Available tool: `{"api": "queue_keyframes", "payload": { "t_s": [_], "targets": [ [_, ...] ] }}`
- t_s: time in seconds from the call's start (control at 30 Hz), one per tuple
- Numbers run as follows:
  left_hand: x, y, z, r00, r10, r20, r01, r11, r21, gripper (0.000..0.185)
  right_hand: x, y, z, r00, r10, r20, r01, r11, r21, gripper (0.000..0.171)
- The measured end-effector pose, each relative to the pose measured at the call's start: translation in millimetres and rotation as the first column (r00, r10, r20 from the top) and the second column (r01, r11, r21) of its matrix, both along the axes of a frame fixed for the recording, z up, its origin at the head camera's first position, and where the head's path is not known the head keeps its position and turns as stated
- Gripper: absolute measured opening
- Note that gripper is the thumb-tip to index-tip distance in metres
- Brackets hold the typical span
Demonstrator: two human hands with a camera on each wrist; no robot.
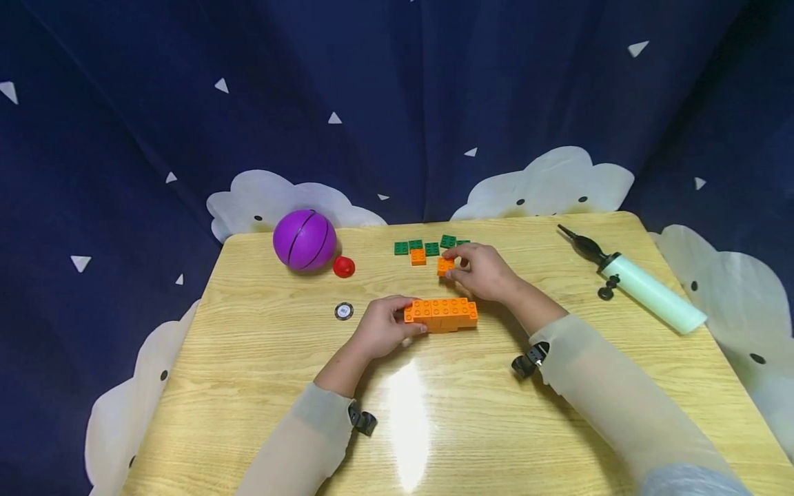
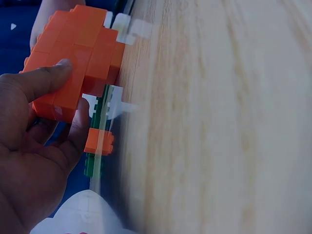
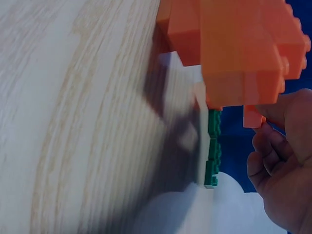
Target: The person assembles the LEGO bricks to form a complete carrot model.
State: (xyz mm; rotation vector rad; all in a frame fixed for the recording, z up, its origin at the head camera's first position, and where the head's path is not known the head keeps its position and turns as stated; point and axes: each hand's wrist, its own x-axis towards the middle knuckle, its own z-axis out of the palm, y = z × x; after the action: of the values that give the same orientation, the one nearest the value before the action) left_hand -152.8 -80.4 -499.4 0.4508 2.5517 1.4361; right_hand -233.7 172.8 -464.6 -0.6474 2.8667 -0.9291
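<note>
Left hand has its fingers curled round the left end of a stepped block of joined orange bricks, thumb on the near side, fingers on the far side; firm grip, little gap. Block is held up over the middle of the table, studs up, narrower bricks on its underside, per left wrist view. Right hand pinches a small orange brick between thumb and fingertips, gap only as wide as the brick; brick sits beyond the block, apart from it, off the tabletop in right wrist view. Behind that, near the far edge: loose green bricks in a rough row, one partly hidden by the right hand, plus a second orange brick just in front of them. Left side: purple ball, red cap-like piece just beside it, round chip nearer the person. Far right: pale green pump with black nozzle, lying slanted. Dark blue curtain behind.
</note>
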Motion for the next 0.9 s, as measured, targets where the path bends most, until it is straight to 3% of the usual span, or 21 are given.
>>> {"api": "queue_keyframes", "payload": {
  "t_s": [0.53, 0.9],
  "targets": [
    [0.6, -0.1, 0.1, 1.000, 0.006, 0.012, -0.006, 1.000, 0.002, 0.045, 26.6, -3.0, 25.6, 0.996, 0.090, -0.015, -0.091, 0.992, -0.083, 0.032],
    [0.1, 0.3, 1.3, 1.000, 0.010, 0.011, -0.010, 1.000, -0.020, 0.047, 45.9, -8.3, 32.3, 0.987, 0.152, -0.058, -0.159, 0.978, -0.134, 0.031]
  ]
}}
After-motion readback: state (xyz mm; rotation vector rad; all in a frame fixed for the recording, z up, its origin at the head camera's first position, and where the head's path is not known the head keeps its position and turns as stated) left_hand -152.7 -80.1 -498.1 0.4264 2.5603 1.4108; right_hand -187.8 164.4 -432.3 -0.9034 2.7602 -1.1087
